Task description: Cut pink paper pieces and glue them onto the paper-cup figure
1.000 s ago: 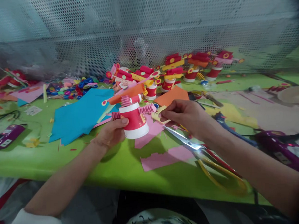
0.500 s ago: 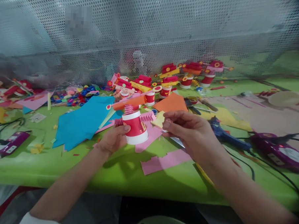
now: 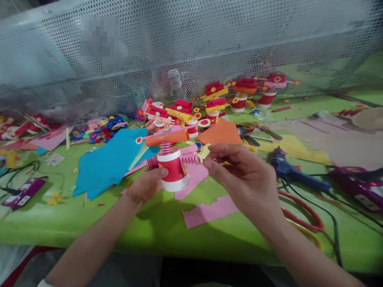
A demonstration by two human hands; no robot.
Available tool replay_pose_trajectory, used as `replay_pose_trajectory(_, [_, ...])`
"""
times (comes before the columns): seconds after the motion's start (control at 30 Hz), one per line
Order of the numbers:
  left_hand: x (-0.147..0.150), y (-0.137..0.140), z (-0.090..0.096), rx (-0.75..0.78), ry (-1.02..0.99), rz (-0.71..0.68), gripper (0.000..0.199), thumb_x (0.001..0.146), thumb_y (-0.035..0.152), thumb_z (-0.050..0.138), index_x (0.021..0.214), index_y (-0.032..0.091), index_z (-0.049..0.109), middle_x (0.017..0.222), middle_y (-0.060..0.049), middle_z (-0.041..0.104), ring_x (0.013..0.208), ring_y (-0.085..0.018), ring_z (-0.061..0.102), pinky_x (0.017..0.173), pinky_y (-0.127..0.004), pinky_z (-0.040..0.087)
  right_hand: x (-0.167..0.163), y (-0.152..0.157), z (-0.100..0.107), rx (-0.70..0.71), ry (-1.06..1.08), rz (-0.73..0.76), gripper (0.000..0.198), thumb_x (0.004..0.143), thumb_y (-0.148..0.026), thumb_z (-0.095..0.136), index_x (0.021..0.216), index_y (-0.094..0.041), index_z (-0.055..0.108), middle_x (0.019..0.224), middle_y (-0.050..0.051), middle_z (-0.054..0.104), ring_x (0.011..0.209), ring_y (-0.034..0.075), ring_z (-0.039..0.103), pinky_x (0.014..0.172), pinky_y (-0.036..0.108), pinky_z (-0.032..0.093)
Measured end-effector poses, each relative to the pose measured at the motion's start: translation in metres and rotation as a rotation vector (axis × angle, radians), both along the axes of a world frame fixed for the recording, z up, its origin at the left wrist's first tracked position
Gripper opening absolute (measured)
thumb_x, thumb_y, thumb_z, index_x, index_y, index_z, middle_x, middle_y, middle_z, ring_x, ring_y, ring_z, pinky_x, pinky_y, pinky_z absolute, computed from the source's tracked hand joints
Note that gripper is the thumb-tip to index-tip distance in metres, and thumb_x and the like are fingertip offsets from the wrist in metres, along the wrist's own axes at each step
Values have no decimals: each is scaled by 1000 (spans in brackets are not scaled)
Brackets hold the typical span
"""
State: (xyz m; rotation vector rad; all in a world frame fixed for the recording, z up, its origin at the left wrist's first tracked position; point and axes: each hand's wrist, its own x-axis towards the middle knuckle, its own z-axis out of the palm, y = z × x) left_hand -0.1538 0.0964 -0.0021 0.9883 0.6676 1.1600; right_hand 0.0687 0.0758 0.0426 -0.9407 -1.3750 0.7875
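Note:
A red and white paper cup stands tilted slightly in my left hand, whose thumb presses on its side. On top of the cup a pink folded paper spring carries an orange paper roll with a pink piece over it. Pink folded paper strips stick out at both sides like arms. Close to the right strip, my right hand has thumb and fingers pinched at a small pale yellow paper piece. Whether this piece touches the strip I cannot tell.
Blue paper, orange paper and pink scraps lie on the green table. At right are a blue glue gun, a purple power strip and red-handled scissors. Several similar cup figures stand behind, before a perforated metal panel.
My right fingertips have come slightly closer to the cup's right paper strip. The cup stays in my left hand. The view has tilted a little, showing the scissors handles.

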Motion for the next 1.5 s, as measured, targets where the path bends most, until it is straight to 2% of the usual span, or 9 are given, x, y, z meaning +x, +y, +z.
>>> replay_pose_trajectory(0.13, [0, 2, -3, 11, 21, -1, 53, 68, 41, 88, 115, 19, 78, 108, -8, 84, 128, -39, 70, 102, -46, 60, -1, -5, -2, 88, -121, -68, 17, 89, -31, 81, 106, -27, 78, 101, 4, 79, 82, 19, 74, 70, 32, 67])
replay_pose_trajectory(0.27, [0, 2, -6, 7, 8, 26, 60, 66, 39, 90, 121, 21, 76, 109, -11, 84, 123, -38, 73, 103, -50, 60, -1, -5, -5, 118, -149, -88, 15, 92, -31, 79, 107, -29, 77, 104, 4, 79, 84, 19, 75, 73, 34, 67])
replay_pose_trajectory(0.83, [-2, -1, -8, -26, -24, 10, 69, 66, 35, 92, 131, 22, 72, 120, -12, 82, 128, -38, 71, 112, -51, 54, -2, -2, -3, 85, -139, -49, 16, 90, -32, 79, 104, -27, 77, 98, 4, 79, 78, 19, 74, 66, 33, 65])
replay_pose_trajectory(1.07, [-2, 0, -6, 2, -21, 6, 69, 63, 35, 94, 128, 23, 73, 121, -11, 81, 125, -37, 72, 109, -50, 56, -3, -2, -4, 71, -136, -44, 17, 89, -31, 80, 104, -27, 76, 94, 3, 79, 77, 19, 72, 66, 32, 62])
replay_pose_trajectory(1.5, [-3, 2, -9, 41, -19, 25, 65, 66, 31, 92, 128, 24, 72, 123, -10, 80, 122, -35, 73, 105, -48, 57, -3, -3, -4, 44, -114, -9, 13, 86, -29, 81, 98, -27, 75, 91, 2, 77, 75, 17, 73, 68, 31, 64])
